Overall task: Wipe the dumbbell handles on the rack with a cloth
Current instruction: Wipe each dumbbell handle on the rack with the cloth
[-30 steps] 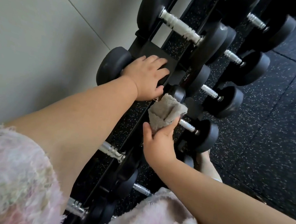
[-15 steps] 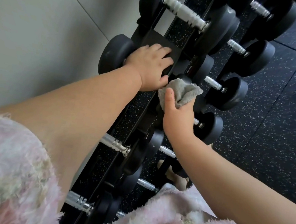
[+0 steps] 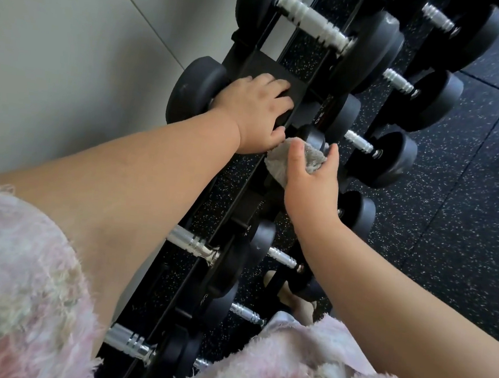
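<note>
Dumbbell handles (image 3: 311,21) lie in rows across a black tiered rack (image 3: 269,68) that runs away from the person, and both hands meet at its upper tier. The left hand (image 3: 255,113) is laid over one dumbbell (image 3: 193,92), whose round black head shows just left of the wrist. Its fingers curl down over the bar and against the rack, and they seem to grip the bar, though the hand hides it. Just right of that hand's thumb, the right hand (image 3: 310,179) holds a bunched grey cloth (image 3: 284,164). The thumb is on the near side and the forefinger hooks over the far side, with the wad pressed to the rack beside a small black dumbbell head (image 3: 311,137). Beyond the right hand's fingertips a short ribbed handle (image 3: 358,143) runs toward a larger head. Beyond the left hand lies the biggest handle, pale and ribbed (the one nearest the top of the view). Beneath the left forearm shines a chrome handle (image 3: 192,246), and a second chrome handle (image 3: 129,345) lies nearer the body. Fluffy pink sleeves (image 3: 4,287) cover the upper arms. Left of the left arm stands a grey wall (image 3: 57,48); right of the right arm spreads a black speckled floor (image 3: 450,238).
</note>
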A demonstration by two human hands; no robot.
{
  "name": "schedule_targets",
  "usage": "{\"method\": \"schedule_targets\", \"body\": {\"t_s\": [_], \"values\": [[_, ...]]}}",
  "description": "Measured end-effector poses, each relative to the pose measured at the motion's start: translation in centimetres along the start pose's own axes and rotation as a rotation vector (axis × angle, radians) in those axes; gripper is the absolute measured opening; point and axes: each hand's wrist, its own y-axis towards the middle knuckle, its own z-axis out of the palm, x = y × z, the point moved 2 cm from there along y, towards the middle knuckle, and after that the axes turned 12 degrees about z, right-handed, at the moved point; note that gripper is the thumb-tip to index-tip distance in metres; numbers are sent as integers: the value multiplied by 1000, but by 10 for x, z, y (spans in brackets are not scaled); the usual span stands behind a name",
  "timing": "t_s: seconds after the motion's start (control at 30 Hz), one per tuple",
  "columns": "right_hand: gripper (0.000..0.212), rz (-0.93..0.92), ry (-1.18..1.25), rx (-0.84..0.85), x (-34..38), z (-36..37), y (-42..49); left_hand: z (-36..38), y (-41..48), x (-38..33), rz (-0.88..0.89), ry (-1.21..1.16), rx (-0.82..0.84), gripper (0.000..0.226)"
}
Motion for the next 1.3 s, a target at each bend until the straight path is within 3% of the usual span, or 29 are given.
{"method": "schedule_targets", "body": {"t_s": [0.07, 0.17, 0.23, 0.4, 0.57, 0.77, 0.9, 1.0, 1.17, 1.3], "values": [[95, 54, 94, -4, -1, 6, -2, 1, -1, 0, -2, 3, 4, 74], [62, 60, 225, 50, -14, 15, -8, 2, 0, -3, 11, 7, 7, 74], [52, 35, 205, 55, -21, 16, -7, 1, 0, -2, 9, 8, 7, 74], [64, 37, 79, 61, -32, 15, -1, 2, 2, -1, 13, 12, 9, 77], [52, 57, -53, 139, -44, 12, -2, 1, 2, 0, 13, 16, 14, 78], [54, -13, -66, 114, 7, -18, 12, 3, 4, 3, 8, 4, 18, 77], [58, 143, 2, 198, 39, -15, 41, 7, 6, 5, -2, 17, 29, 70], [37, 194, 67, 207, 43, -15, 57, 6, 4, 5, -8, 3, 25, 73], [21, 311, 107, 121, 45, -29, 88, 4, 2, 4, -14, -16, -3, 75], [37, 455, 61, 267, 49, -24, 77, 4, 1, 4, -37, -26, 6, 75]]}}
